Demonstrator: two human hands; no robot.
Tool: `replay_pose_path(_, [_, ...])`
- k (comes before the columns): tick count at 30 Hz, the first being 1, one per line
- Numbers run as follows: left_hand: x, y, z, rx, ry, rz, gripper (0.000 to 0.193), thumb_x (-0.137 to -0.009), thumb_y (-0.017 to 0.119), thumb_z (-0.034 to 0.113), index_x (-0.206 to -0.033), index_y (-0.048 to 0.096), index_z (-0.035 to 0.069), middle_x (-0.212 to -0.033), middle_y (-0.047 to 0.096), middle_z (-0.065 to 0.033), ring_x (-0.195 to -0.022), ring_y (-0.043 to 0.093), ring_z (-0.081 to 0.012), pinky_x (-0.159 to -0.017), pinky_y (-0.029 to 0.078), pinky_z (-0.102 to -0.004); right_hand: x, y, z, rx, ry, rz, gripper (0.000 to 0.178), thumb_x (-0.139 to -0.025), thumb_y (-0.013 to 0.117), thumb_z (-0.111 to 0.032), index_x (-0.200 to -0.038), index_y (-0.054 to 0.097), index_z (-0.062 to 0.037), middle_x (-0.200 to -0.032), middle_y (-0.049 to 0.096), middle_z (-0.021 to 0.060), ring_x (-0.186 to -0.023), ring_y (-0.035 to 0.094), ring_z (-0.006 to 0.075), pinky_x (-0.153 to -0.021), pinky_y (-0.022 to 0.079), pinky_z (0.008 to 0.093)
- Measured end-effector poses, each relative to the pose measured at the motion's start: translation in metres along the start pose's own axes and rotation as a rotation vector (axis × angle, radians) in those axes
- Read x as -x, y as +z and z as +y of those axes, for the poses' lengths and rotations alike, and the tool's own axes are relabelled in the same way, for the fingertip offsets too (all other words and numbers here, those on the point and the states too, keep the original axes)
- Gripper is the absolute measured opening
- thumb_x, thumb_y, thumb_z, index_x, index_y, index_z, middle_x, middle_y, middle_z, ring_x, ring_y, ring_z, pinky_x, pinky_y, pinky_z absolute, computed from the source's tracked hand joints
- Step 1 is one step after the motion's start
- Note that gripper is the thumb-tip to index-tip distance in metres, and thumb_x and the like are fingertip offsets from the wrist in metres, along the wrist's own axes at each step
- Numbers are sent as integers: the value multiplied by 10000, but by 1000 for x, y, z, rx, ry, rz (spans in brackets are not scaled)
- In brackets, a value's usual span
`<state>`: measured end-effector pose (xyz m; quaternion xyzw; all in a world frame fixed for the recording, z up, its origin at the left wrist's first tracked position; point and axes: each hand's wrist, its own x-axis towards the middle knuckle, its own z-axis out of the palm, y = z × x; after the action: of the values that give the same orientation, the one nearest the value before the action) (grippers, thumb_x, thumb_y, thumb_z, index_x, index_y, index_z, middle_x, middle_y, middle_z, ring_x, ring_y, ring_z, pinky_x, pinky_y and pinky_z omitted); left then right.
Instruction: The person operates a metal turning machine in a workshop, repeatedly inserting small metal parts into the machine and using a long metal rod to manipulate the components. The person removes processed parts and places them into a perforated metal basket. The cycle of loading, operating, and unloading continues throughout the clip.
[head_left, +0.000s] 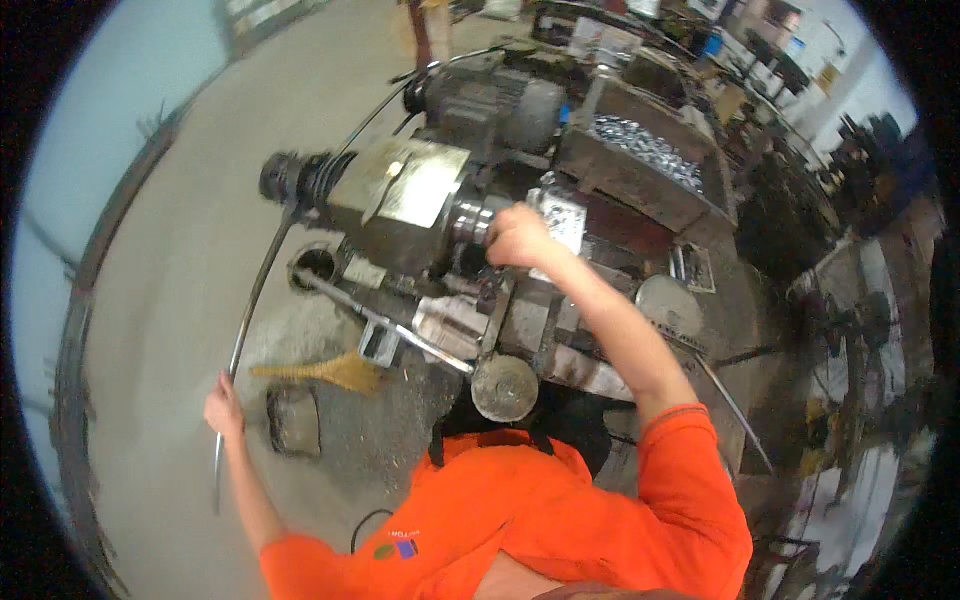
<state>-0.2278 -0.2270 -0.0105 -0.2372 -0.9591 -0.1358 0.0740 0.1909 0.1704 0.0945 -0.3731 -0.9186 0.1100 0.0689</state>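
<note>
My left hand [224, 405] is wrapped round the lower part of a long metal lever [257, 290]. The lever slopes up to the dark ribbed left end [300, 182] of a lathe-like machine's headstock [395, 225]. At the shiny round spindle nose [470, 220], my right hand [518, 237] is closed, its fingers bent against the front of it. Whatever sits between those fingers is hidden by the hand. A second bar [390, 325] runs from a dark round opening toward a round metal disc [504, 388] close to my body.
Behind the headstock sits a grey electric motor [500, 112]. A metal bin [640, 185] at the upper right contains many small shiny parts. A straw broom [335, 373] and a dark square container [293, 420] rest on the floor at left. Another round disc [670, 305] stands right.
</note>
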Motion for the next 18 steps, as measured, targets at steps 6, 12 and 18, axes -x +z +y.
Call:
replay_pose_path(6, [-71,2,-31,129,54,39,678,-872,327,602,-773,672,27,-710,617,-192,-679,588,-370,-670,432,-449,-5,-4,-11,-27,81,5,270,-534,627,-219,-700,668,-10,-749,641,198,-764,637,341,-714,522,393])
replay_pose_path(12, [28,-13,31,149,-121,-145,657,-892,301,568,-787,650,20,-733,627,-184,-748,603,-361,-694,442,-444,0,-4,-6,-98,109,44,265,-526,615,-191,-704,659,1,-752,635,216,-747,634,351,-713,521,398])
replay_pose_path(18, [104,-45,94,144,-94,-134,622,-857,397,567,-930,637,-1,-825,626,-219,-817,589,-400,-732,431,-468,-2,-4,-4,-115,65,103,232,-527,573,-164,-648,628,27,-716,610,250,-719,619,390,-688,517,410])
